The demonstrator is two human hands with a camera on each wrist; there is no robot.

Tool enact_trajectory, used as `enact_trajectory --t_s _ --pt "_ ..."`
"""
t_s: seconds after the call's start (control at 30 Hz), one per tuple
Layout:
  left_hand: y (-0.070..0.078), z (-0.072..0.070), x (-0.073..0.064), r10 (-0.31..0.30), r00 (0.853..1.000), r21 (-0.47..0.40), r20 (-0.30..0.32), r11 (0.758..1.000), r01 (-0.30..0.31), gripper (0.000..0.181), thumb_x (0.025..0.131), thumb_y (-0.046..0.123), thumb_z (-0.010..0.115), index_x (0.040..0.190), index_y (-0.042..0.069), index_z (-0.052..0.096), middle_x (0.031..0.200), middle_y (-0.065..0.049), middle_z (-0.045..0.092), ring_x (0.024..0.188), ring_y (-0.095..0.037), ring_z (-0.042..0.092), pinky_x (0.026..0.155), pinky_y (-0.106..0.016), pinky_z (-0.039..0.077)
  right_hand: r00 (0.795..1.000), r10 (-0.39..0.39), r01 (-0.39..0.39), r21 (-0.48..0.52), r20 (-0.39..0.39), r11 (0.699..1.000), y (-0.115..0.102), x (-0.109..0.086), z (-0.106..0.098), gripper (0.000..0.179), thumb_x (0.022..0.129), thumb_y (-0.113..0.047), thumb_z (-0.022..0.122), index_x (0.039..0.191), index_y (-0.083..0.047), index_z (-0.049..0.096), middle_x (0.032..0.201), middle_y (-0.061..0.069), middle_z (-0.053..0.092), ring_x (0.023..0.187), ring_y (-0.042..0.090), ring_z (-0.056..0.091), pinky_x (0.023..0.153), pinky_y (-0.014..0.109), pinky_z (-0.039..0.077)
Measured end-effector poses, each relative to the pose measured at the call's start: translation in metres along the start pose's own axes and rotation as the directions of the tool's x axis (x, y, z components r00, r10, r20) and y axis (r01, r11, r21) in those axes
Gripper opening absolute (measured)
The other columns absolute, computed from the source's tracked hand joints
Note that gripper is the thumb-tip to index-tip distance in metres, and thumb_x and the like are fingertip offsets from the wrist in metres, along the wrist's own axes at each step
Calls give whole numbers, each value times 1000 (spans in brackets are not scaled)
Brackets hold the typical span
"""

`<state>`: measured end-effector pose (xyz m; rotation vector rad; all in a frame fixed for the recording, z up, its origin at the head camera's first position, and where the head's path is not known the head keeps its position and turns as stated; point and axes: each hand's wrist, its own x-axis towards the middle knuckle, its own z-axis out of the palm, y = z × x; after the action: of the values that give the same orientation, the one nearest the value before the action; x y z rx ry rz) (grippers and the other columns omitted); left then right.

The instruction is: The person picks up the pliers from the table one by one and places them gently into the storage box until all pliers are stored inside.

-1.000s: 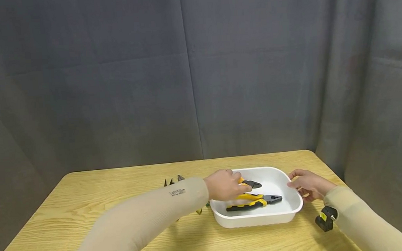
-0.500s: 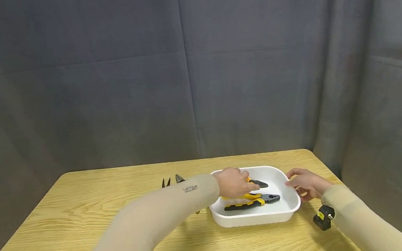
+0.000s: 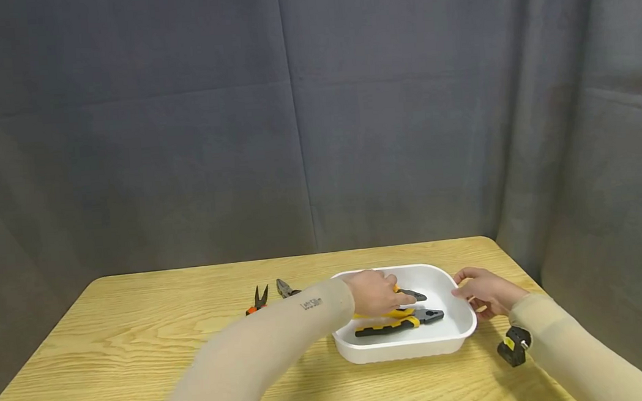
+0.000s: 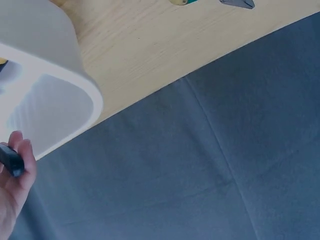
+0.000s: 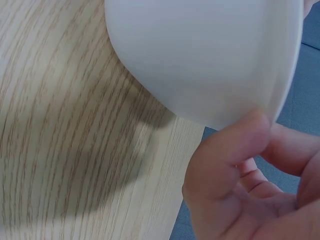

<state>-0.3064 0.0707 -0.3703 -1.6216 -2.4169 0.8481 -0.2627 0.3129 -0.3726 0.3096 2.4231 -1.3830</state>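
Observation:
My left hand (image 3: 373, 294) reaches inside the white plastic tray (image 3: 402, 350) and grips the handles of a pair of pliers (image 3: 414, 295), whose dark jaws point right from under the fingers. In the left wrist view a black handle end (image 4: 12, 161) sticks out of the curled fingers. Lying in front of it on the tray floor is a second pair, black-and-yellow combination pliers (image 3: 430, 316), its handles partly behind my hand. My right hand (image 3: 483, 291) pinches the tray's right rim between thumb and fingers, as the right wrist view also shows (image 5: 235, 170).
Left of the tray, on the wooden table (image 3: 142, 346), lie pliers with orange on the handles (image 3: 258, 300) and another grey-jawed pair (image 3: 285, 288), both partly covered by my left sleeve. A grey curtain (image 3: 185, 141) hangs behind the table. A black wrist camera (image 3: 514, 345) sits at my right cuff.
My left hand has moved right inside the tray, carrying the pliers a little with it. The right hand keeps its hold on the rim. More of the orange-handled pliers shows now.

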Motion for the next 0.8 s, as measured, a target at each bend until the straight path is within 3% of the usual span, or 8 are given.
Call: enact_trajectory --t_s 0.47,0.67,0.8 --pt "9 4 8 -3 995 -31 103 999 6 31 106 38 35 136 46 37 99 3 52 68 -10 48 59 -21 43 1000 -3 3 5 8 1000 2 -1 1 23 95 -5 54 115 2 44 85 10 52 65 19 51 56 29 44" --pt "6 12 14 20 997 -89 80 996 -13 38 103 50 33 140 46 36 102 4 51 72 -9 50 63 -21 44 1000 -4 4 5 5 1000 1 -2 0 23 95 -4 54 115 2 44 84 10 52 65 19 51 56 29 44" --pt "5 18 15 33 994 -101 106 995 -22 42 101 51 36 142 49 30 105 5 51 74 -10 50 65 -22 44 1000 2 -2 8 9 1000 2 -3 -1 23 95 -4 53 115 2 43 84 10 51 64 19 50 56 28 44"
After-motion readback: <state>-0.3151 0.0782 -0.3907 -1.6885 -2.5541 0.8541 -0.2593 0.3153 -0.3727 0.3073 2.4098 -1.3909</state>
